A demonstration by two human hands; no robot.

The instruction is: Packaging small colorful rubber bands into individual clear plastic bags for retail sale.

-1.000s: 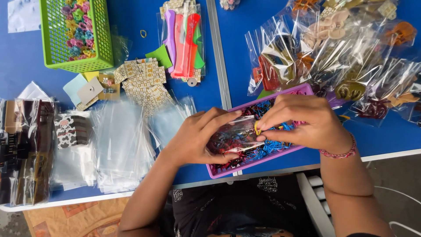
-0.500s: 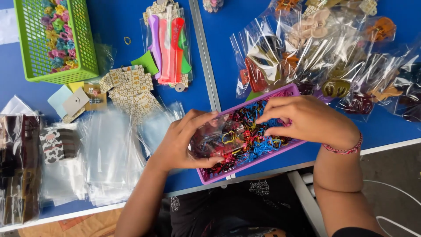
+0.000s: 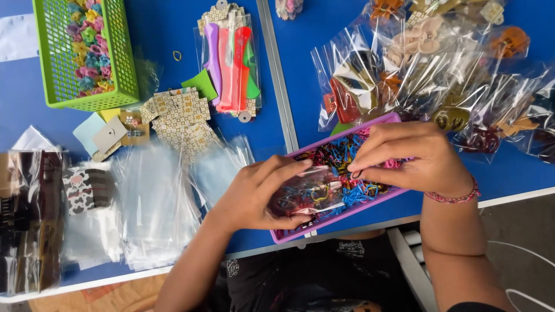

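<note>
At the far left edge of the blue tabletop (image 3: 162,34), clear packets of dark hair accessories (image 3: 26,219) lay stacked, one with a black-and-white patterned piece. Above them stood a green plastic mesh basket (image 3: 60,75) filled with small pastel hair ties. Beside the basket lay loose paper cards (image 3: 107,133) and a heap of small patterned cardboard tags (image 3: 179,118). Below those spread a pile of empty clear plastic sleeves (image 3: 156,208). Near the table seam, a clear packet of pink, red and purple combs (image 3: 231,63) lay upright in the view.

The left hand (image 3: 251,196) was curled, its thumb underneath and fingers on top, pinching a small clear plastic bag (image 3: 306,193) that held a few coloured elastic bands. The bag rested over the left end of a long purple plastic tray (image 3: 341,137), which sat tilted across the near edge of the table and was full of tangled bright rubber bands (image 3: 352,188).

The right hand (image 3: 413,159), wearing a braided pink bracelet (image 3: 454,198) at the wrist, hovered over the tray's middle with fingers drawn together, thumb and forefinger pinching a small band just at the bag's mouth.

To the right, beyond the tray, lay a heap of clear cellophane packets of brown, tan and orange hair claws (image 3: 439,75).
</note>
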